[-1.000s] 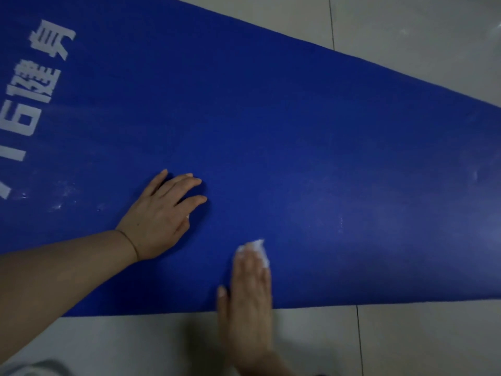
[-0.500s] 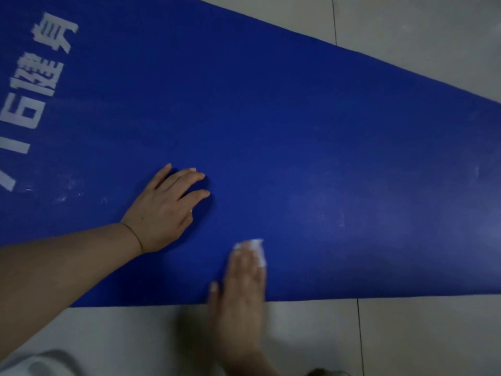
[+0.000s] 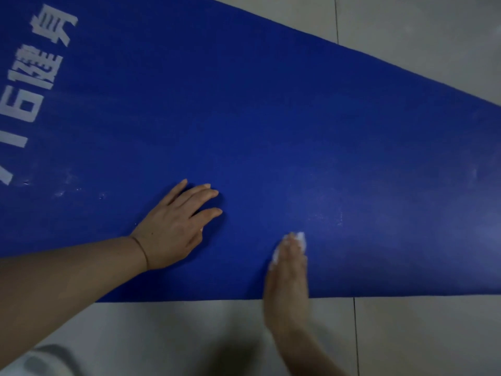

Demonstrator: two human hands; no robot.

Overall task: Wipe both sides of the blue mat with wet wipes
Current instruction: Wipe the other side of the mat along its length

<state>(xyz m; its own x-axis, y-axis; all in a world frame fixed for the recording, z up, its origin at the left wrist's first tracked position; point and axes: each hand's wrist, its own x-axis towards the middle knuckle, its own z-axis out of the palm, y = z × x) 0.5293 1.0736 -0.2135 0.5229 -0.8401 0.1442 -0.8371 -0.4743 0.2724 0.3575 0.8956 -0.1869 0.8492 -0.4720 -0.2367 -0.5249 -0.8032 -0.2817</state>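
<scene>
Wiping proceeds on the printed face of the blue mat (image 3: 271,131), which lies flat on the tiled floor (image 3: 420,335). The right hand (image 3: 288,283) presses a wet wipe (image 3: 299,238) under flat, released fingers near the mat's near edge. The left hand (image 3: 173,226) rests open, holding nothing, apparently anchoring the mat against sliding.

The wet wipe (image 3: 294,244) lies mostly hidden under the blurred right hand (image 3: 288,283).
</scene>
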